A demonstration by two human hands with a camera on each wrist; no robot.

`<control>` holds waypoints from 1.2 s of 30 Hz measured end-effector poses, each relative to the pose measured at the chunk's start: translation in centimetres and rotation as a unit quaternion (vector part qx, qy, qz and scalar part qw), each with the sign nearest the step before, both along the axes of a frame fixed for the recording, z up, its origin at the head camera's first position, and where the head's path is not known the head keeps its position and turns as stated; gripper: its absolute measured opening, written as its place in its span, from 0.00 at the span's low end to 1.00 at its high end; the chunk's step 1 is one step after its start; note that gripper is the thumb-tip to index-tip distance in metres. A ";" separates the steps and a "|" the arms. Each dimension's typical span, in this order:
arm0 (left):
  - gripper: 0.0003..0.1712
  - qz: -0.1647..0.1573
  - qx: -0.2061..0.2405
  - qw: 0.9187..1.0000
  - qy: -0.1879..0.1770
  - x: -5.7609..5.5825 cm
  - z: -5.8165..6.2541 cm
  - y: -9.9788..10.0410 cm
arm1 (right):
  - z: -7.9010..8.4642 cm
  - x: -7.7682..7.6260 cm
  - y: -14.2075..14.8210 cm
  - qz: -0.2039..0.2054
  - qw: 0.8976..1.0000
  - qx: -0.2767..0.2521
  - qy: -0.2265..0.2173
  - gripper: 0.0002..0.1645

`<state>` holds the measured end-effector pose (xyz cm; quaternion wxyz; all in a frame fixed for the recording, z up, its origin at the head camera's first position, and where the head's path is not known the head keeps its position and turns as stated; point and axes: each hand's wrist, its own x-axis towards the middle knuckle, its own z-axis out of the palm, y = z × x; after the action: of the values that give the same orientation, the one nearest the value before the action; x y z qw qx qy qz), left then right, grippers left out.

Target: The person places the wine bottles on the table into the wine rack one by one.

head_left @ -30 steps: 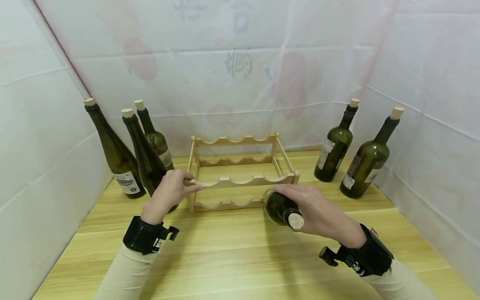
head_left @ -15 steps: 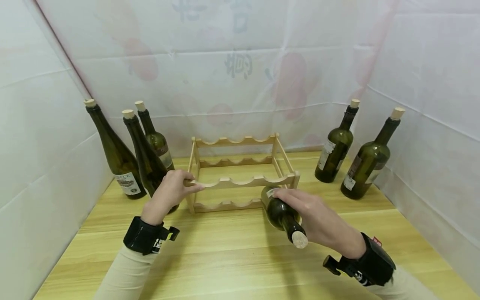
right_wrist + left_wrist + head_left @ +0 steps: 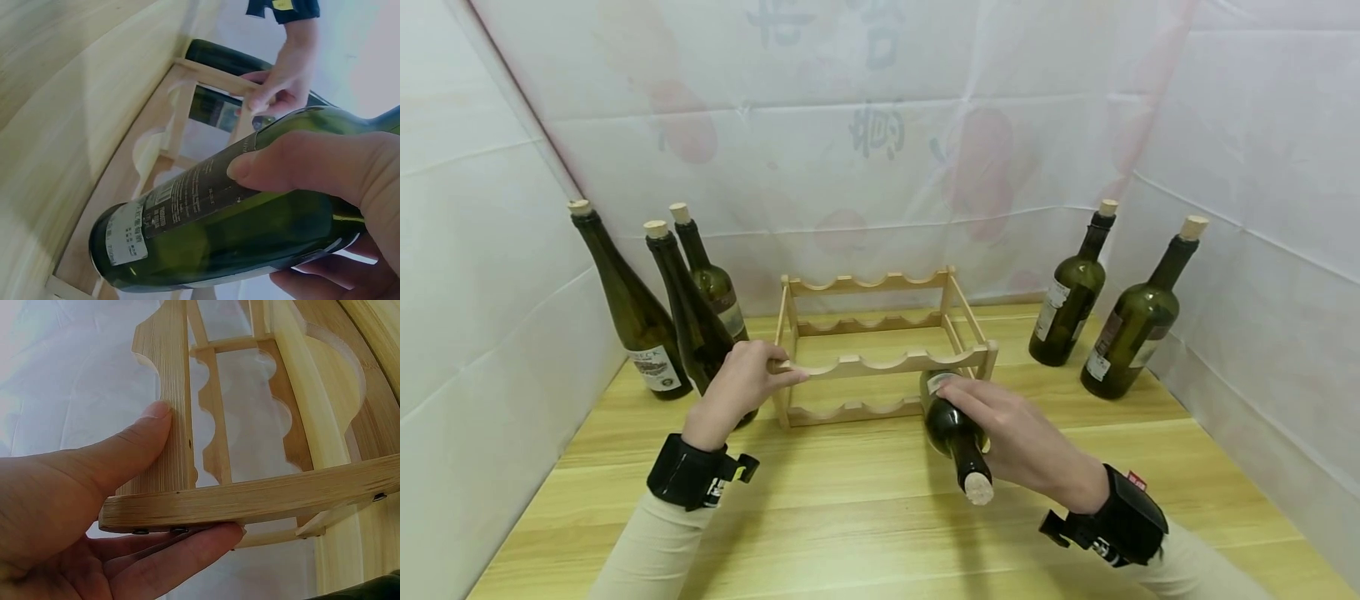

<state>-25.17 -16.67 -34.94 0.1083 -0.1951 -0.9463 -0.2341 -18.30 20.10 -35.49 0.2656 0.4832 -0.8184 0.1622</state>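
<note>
My left hand [image 3: 743,382] pinches the near left corner of a two-tier wooden wine rack [image 3: 917,362]; in the left wrist view the thumb lies on the scalloped rail and fingers are under the corner. A corked green wine bottle [image 3: 953,425] is in my right hand [image 3: 1022,433], gripped round its body. It lies tilted, neck toward me, its base at the lower right of the rack's front, below the upper rail. In the right wrist view the bottle's dark label [image 3: 200,187] and base show, with the rack's lower rail [image 3: 140,150] behind.
Three corked bottles stand on the left: a labelled one [image 3: 640,325], a dark one [image 3: 688,308] by my left hand, and one behind [image 3: 718,287]. Two more, one farther [image 3: 1070,292] and one nearer [image 3: 1135,325], stand on the right. White cloth walls [image 3: 850,183] enclose the wooden table [image 3: 850,517].
The bottle in my right hand has tipped lower, its neck swinging down toward me, and its base has moved slightly left at the rack. My left hand has stayed on the rack corner.
</note>
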 end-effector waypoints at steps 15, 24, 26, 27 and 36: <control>0.10 -0.014 0.002 1.000 0.003 -0.2 -0.2 -0.3 | -2.4 -1.1 0.1 -0.027 0.999 0.042 0.007 0.47; 0.07 -0.009 0.003 1.000 -0.001 -0.2 0.0 -0.3 | -3.5 -2.2 0.0 -0.030 0.997 0.070 0.026 0.45; 0.07 -0.008 0.002 1.000 -0.008 -0.2 0.1 -0.2 | -3.8 -2.5 0.0 -0.031 0.996 0.073 0.038 0.45; 0.07 -0.008 0.001 1.000 -0.010 -0.2 0.1 -0.2 | -4.0 -2.7 0.0 -0.032 0.996 0.075 0.045 0.45; 0.08 -0.002 -0.001 1.000 -0.013 -0.1 0.1 -0.2 | -4.9 -4.4 -0.3 -0.046 0.984 0.135 0.110 0.38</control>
<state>-25.30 -16.83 -34.83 0.0955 -0.1937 -0.9474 -0.2361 -22.69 19.84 -40.42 0.2938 0.4916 -0.8196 -0.0165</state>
